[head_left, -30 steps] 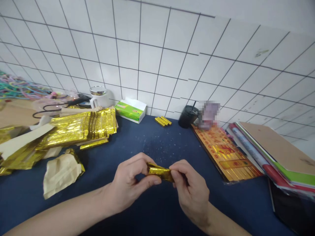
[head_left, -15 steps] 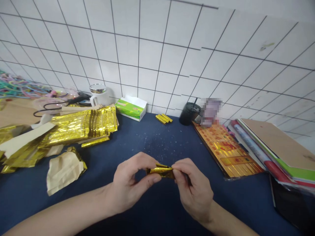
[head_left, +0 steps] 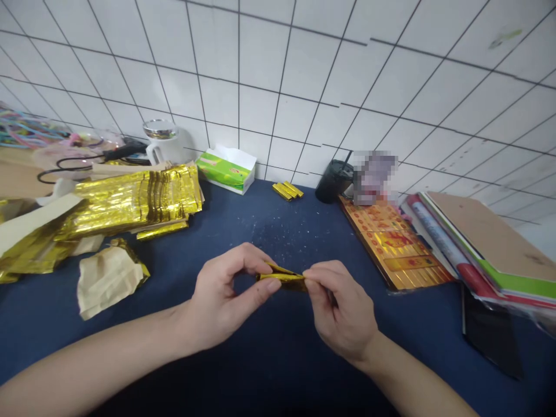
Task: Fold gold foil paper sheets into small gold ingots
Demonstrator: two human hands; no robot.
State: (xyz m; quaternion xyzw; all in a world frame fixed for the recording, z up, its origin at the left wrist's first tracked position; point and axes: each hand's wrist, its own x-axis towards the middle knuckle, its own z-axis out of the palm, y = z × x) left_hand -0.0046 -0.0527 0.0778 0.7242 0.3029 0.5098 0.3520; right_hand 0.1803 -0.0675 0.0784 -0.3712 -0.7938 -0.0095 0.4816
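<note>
A small piece of folded gold foil paper (head_left: 284,279) is held between my two hands above the blue tabletop. My left hand (head_left: 232,295) pinches its left end between thumb and fingers. At the other end, the thumb and fingertips of my right hand (head_left: 341,307) grip the foil's right corner. Farther back on the table lie several finished-looking gold foil rolls (head_left: 287,190) side by side. To the left is a stack of gold foil sheets (head_left: 130,200), with one gold roll (head_left: 162,230) along its front edge. A crumpled foil-backed paper (head_left: 110,279) rests nearer my left arm.
A green tissue pack (head_left: 226,169) and a white mug (head_left: 163,143) stand along the tiled wall. A black cup with a straw (head_left: 333,180) is at the back right. An orange-gold printed packet (head_left: 393,243) and stacked folders (head_left: 490,243) lie on the right, beside a black flat item (head_left: 490,330).
The whole view has shifted, so the table things appear higher. Both hands still hold the foil, whose upper flap now slants down toward my right fingertips.
</note>
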